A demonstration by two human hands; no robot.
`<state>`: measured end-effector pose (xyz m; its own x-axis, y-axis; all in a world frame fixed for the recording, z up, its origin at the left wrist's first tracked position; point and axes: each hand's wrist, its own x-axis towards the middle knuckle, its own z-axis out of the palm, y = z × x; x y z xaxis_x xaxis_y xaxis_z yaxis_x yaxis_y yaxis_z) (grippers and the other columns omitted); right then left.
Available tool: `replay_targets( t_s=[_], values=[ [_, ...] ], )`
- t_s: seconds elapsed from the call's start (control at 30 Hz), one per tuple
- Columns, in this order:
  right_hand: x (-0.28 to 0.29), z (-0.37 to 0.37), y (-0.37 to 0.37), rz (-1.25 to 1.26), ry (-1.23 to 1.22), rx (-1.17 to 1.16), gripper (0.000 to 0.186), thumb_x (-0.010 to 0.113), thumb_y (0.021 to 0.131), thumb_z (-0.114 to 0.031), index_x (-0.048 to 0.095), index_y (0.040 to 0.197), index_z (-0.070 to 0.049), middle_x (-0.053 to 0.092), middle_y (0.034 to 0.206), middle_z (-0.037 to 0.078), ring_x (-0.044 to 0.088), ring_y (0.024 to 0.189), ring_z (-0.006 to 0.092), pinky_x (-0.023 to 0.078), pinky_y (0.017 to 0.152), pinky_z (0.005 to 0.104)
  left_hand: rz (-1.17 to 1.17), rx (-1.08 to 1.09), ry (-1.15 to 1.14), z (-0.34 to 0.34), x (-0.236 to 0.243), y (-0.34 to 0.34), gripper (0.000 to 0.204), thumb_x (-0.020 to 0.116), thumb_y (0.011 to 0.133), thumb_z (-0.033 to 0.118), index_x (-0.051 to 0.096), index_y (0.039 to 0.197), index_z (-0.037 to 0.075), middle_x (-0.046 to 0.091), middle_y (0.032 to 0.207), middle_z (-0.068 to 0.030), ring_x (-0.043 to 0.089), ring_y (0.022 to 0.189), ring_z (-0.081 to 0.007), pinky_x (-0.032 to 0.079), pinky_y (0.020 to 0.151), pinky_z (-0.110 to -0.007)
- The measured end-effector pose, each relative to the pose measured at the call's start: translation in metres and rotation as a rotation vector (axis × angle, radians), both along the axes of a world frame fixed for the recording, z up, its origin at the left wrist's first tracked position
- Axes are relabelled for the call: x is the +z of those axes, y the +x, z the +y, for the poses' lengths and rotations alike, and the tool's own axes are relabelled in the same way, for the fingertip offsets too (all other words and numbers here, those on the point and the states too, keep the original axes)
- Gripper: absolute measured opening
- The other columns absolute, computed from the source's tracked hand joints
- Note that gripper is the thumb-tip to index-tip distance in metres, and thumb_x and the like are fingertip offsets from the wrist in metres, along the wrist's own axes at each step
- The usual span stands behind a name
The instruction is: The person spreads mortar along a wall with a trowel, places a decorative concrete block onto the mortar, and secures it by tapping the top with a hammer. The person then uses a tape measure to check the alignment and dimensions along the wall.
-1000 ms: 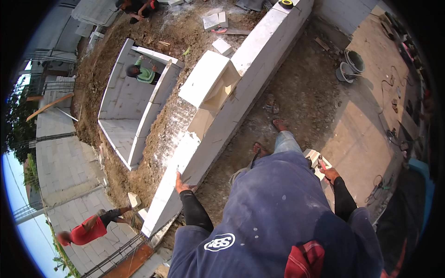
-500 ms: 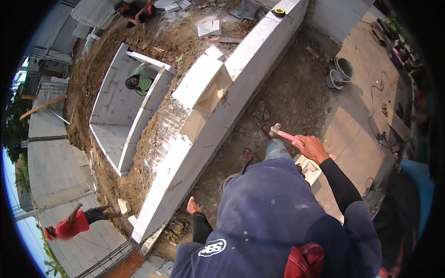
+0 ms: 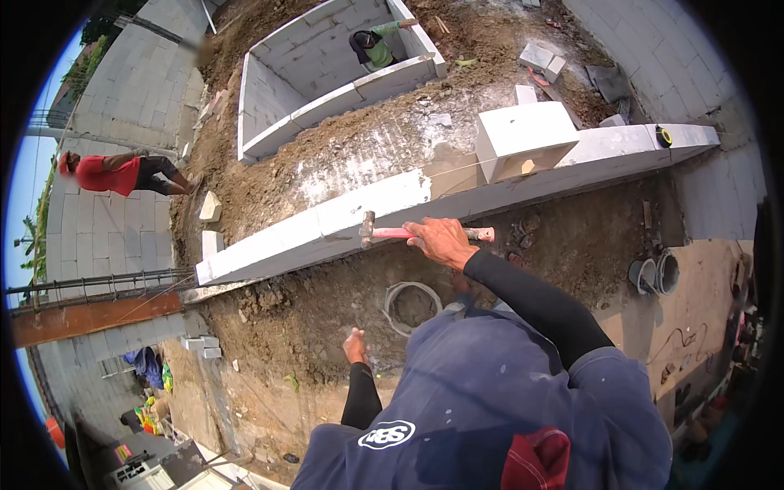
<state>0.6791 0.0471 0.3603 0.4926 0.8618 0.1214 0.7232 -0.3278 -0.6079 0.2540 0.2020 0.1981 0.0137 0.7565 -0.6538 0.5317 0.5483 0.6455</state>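
Hammer [image 3: 425, 233] with a pink handle lies nearly level, its long axis running left to right, the metal head at the left end just over the near top edge of the white block wall [image 3: 327, 227]. The right hand [image 3: 441, 242] is wrapped tight around the handle's middle, so the head sits to the left of the grip. The left hand [image 3: 354, 345] hangs lower, well apart over bare dirt, loosely curled and holding nothing.
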Motion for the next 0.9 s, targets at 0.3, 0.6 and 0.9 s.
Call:
replay_targets(
  t_s=[0.3,0.6,0.9],
  values=[
    [-0.052,0.135,0.022,-0.212,-0.01,0.19,0.018,0.063,0.094,-0.028,0.067,0.107,-0.016,0.065,0.093,0.01,0.067,0.09,0.0277,0.048,0.076,0.0453,0.17,0.45,-0.274,-0.119,-0.029,-0.131,0.018,0.067,0.083,0.024,0.062,0.099,0.016,0.054,0.085,0.0004,0.054,0.072,-0.018,0.045,0.065,-0.046],
    [-0.071,0.149,0.021,-0.298,-0.075,0.037,0.019,0.057,0.095,-0.022,0.071,0.108,-0.019,0.063,0.107,0.006,0.058,0.109,0.0251,0.045,0.088,0.0484,0.105,0.289,-0.431,-0.105,0.011,-0.123,0.018,0.071,0.085,0.026,0.064,0.097,0.013,0.052,0.08,0.0004,0.051,0.064,-0.0176,0.045,0.061,-0.041],
    [-0.064,-0.007,-0.013,-0.089,0.14,0.093,0.03,0.073,0.089,-0.032,0.059,0.108,-0.013,0.052,0.119,0.01,0.052,0.113,0.0279,0.041,0.095,0.0468,-0.02,-0.083,-0.199,-0.015,0.005,0.018,0.03,0.07,0.094,0.03,0.071,0.107,0.003,0.064,0.083,-0.0044,0.058,0.073,-0.0201,0.048,0.066,-0.038]
  ],
)
